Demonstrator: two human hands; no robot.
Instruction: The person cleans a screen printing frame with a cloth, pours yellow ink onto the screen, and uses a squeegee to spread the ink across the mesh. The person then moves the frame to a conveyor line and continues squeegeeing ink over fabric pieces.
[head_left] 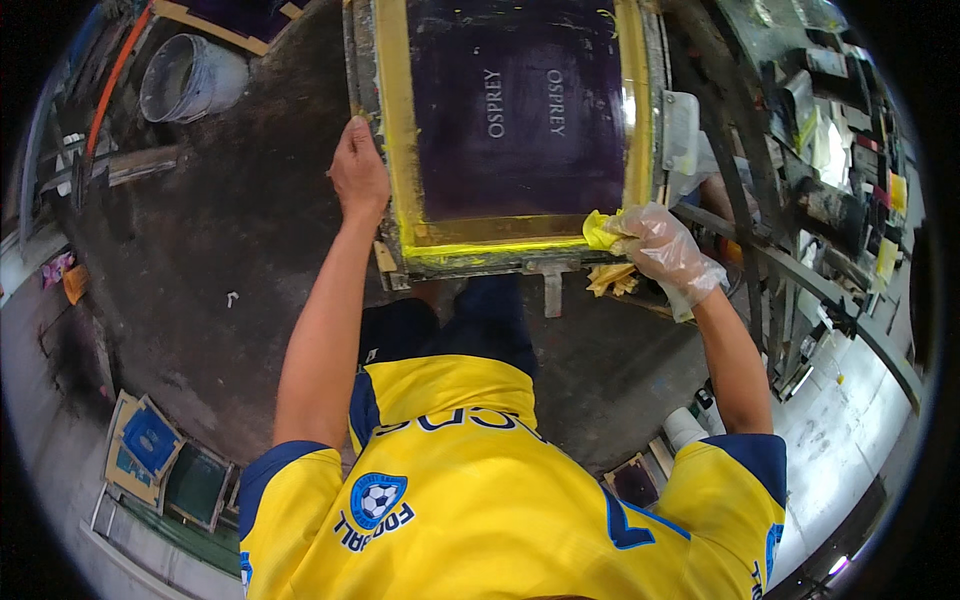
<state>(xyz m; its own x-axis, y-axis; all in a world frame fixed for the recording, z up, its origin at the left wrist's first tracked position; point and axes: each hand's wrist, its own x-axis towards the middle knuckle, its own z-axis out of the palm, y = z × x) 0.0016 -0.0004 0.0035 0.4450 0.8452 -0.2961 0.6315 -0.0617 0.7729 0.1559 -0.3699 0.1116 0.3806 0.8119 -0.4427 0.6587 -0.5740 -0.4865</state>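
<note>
So, right hand [655,243] is pinching a rag [602,231], seemingly wiping the near-right corner of the screen [520,165] out front; left hand [359,175] is resting half-curled at the screen's left edge — can't tell if it's gripping. Next pass is probably wanting light pressure — bars [790,270] are crowding right, floor [230,230] is stretching left.

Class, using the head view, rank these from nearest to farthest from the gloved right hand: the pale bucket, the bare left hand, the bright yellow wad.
1. Bright yellow wad: held in the gloved right hand.
2. Bare left hand: at the left edge of the frame.
3. Pale bucket: upper left, beyond the left hand.
</note>
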